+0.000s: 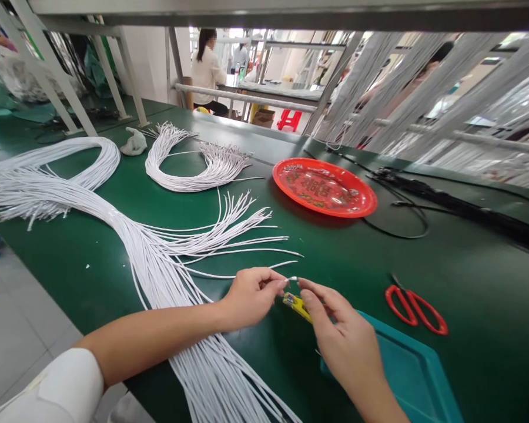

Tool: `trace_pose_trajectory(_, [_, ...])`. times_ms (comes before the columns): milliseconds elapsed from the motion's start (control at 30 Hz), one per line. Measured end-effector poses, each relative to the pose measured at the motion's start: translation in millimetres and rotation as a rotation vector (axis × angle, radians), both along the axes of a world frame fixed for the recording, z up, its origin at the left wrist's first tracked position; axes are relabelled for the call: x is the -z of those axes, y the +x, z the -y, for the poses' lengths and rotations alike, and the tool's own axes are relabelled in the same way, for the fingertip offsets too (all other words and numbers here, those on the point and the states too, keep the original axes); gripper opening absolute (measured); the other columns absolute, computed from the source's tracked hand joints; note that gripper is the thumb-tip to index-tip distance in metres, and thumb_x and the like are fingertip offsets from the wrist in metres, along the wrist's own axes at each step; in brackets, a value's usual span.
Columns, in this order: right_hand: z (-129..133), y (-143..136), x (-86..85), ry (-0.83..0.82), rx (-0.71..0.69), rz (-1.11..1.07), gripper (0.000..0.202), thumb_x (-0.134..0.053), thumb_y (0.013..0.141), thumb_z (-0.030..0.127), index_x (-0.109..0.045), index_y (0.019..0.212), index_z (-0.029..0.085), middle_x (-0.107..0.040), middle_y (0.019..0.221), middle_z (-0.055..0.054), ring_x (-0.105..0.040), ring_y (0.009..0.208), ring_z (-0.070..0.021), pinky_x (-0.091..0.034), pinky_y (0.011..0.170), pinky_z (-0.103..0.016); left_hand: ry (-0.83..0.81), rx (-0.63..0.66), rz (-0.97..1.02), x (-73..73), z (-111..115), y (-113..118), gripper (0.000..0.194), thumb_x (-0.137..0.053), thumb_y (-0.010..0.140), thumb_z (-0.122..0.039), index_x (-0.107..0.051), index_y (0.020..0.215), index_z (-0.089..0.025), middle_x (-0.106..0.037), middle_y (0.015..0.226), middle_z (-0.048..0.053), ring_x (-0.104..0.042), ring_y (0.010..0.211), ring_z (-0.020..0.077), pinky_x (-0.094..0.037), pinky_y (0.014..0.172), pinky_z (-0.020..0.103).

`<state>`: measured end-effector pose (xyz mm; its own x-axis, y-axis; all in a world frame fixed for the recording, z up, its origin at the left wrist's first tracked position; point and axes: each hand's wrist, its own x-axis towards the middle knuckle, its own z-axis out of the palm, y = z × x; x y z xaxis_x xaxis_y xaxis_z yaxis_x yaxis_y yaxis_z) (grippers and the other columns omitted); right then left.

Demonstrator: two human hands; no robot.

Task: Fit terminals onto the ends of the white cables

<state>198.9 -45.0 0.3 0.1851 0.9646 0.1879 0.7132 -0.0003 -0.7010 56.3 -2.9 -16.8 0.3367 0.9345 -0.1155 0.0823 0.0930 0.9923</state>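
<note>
My left hand (255, 294) is closed, its thumb and forefinger pinching the end of a white cable (293, 278). Just to the right, my right hand (348, 335) is closed around what looks like a yellow lighter (297, 305) with a metal top. Its fingertips are up against the same cable tip, and the lighter's top sits just below it. Under my left forearm runs a large bundle of white cables (150, 252), with loose ends fanned out to the right. Most of the lighter's body is hidden by my right hand.
A teal tray (417, 364) lies beside my right wrist, with red-handled scissors (417, 308) beyond it. Farther back are a red plate (324, 188), a curved cable bundle (194, 176) and black cables (467, 205). A metal frame crosses above; a person (208, 70) sits behind.
</note>
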Motion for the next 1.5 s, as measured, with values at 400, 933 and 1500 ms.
trace_pose_trajectory(400, [-13.1,3.5,-7.0,-0.16,-0.258,0.198,0.033,-0.04,0.076,0.038,-0.051,0.05,0.022,-0.054,0.049,-0.001,-0.048,0.047,-0.0137,-0.033,0.044,-0.025,-0.148,0.22,0.087,3.2,1.7,0.2,0.03,-0.057,0.069,-0.017,-0.049,0.098,-0.014,-0.056,0.062,-0.003,-0.052,0.051,0.0064,-0.043,0.05,0.017])
trace_pose_trajectory(933, [0.0,40.2,-3.6,-0.095,-0.345,0.896,0.028,-0.054,0.073,0.032,-0.063,0.095,0.018,-0.067,0.086,-0.008,-0.057,0.084,-0.0256,-0.037,0.069,-0.037,-0.183,0.232,0.03,0.6,-7.2,-1.7,0.043,-0.046,0.062,-0.006,-0.06,0.103,-0.014,-0.05,0.052,-0.007,-0.047,0.043,0.0036,-0.037,0.043,0.013])
trace_pose_trajectory(1500, [-6.8,30.9,-8.5,-0.236,-0.341,0.881,0.013,-0.052,0.076,0.021,-0.064,0.071,0.022,-0.066,0.076,-0.003,-0.059,0.078,-0.0205,-0.031,0.074,-0.038,-0.345,0.235,0.063,23.0,-11.4,7.1,0.038,-0.055,0.07,-0.007,-0.052,0.108,-0.01,-0.057,0.06,-0.002,-0.053,0.046,0.005,-0.043,0.046,0.017])
